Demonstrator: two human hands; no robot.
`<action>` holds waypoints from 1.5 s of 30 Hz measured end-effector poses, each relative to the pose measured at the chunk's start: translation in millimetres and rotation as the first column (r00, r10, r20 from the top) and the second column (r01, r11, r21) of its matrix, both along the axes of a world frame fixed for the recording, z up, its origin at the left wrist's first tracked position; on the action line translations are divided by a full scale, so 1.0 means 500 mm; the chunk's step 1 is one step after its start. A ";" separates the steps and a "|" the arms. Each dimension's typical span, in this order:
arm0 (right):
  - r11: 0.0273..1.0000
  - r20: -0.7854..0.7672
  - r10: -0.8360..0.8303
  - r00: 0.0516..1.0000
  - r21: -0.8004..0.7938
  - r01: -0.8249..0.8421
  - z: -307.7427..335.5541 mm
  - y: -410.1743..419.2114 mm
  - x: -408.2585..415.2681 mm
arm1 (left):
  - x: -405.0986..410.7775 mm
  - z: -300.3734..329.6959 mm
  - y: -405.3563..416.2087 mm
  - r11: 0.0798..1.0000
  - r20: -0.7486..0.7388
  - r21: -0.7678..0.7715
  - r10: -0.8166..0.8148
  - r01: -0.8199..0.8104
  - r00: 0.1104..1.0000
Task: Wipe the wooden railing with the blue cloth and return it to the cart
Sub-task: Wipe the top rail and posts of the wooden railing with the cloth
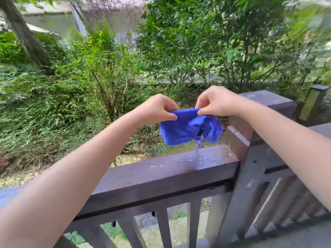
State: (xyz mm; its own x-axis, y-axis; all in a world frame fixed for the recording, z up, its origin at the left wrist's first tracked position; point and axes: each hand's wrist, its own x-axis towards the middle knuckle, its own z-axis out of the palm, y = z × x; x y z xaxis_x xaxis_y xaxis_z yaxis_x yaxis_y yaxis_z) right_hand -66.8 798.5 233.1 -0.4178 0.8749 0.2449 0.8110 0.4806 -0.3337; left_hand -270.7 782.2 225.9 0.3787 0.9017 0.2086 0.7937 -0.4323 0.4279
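- Head view: both bare arms reach forward over a dark wooden railing (pixel 166 174), whose top rail runs from about 8 o'clock up to a thick post (pixel 265 108) at 3 o'clock.
- The left hand (pixel 154 109) is closed, thumb and fingers pinching the upper left edge of the blue cloth (pixel 189 127).
- The right hand (pixel 217 102) is likewise closed, thumb and forefinger pinching the upper right edge of the cloth.
- The cloth hangs bunched between the two hands, just right of centre, in the air above the top rail and not touching it.
- A thin trickle falls from the cloth's lower edge; pale wet spots (pixel 189 160) lie on the rail beneath.
- Green bushes (pixel 100 72) fill the upper half, from 9 to 3 o'clock.
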 end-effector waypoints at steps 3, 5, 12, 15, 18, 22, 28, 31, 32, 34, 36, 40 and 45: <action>0.991 0.035 -0.067 0.997 0.119 0.063 0.014 0.022 0.033 | 0.044 0.003 0.039 0.996 0.014 0.087 -0.007 0.006 1.000; 0.982 0.049 -0.099 0.994 0.163 0.090 -0.002 0.034 0.048 | 0.066 -0.015 0.056 0.991 0.031 0.131 -0.006 0.002 0.999; 0.993 0.155 -0.100 0.983 -0.053 0.110 -0.229 0.027 0.069 | 0.098 -0.206 0.053 0.997 -0.120 -0.056 -0.056 0.050 0.991; 0.985 0.118 -0.089 0.989 -0.137 0.105 -0.296 0.010 0.082 | 0.090 -0.257 0.039 0.990 -0.119 -0.137 -0.048 0.032 0.992; 0.976 0.076 -0.097 0.992 -0.190 0.109 -0.324 0.000 0.099 | 0.080 -0.278 0.029 0.976 -0.158 -0.213 -0.088 0.053 0.984; 0.985 -0.181 -0.173 0.968 -0.036 0.169 -0.357 0.002 0.103 | 0.099 -0.299 0.019 0.997 0.088 -0.031 0.070 -0.067 0.994; 0.963 0.106 -0.233 0.967 -0.115 0.244 -0.438 0.018 0.086 | 0.199 -0.381 0.023 0.999 -0.184 0.018 0.029 -0.026 0.982; 0.963 0.085 -0.248 0.965 -0.084 0.255 -0.452 0.021 0.080 | 0.205 -0.401 0.043 0.998 -0.215 -0.030 0.049 -0.057 0.975; 0.966 0.088 -0.244 0.966 -0.071 0.250 -0.455 0.022 0.076 | 0.202 -0.403 0.045 0.998 -0.216 -0.024 0.059 -0.066 0.975; 0.970 0.098 -0.232 0.968 -0.047 0.238 -0.458 0.017 0.057 | 0.185 -0.409 0.041 0.997 -0.219 0.008 0.075 -0.075 0.973; 0.977 0.089 -0.206 0.975 -0.031 0.209 -0.458 0.008 0.021 | 0.152 -0.413 0.025 0.995 -0.221 0.032 0.101 -0.096 0.970; 0.998 0.047 -0.048 0.998 -0.037 0.050 -0.455 -0.017 -0.124 | 0.009 -0.417 -0.030 0.975 -0.212 0.064 0.223 -0.214 0.952; 0.988 0.033 0.132 0.991 -0.084 -0.129 -0.452 -0.041 -0.277 | -0.119 -0.409 -0.102 0.910 -0.187 0.040 0.413 -0.413 0.891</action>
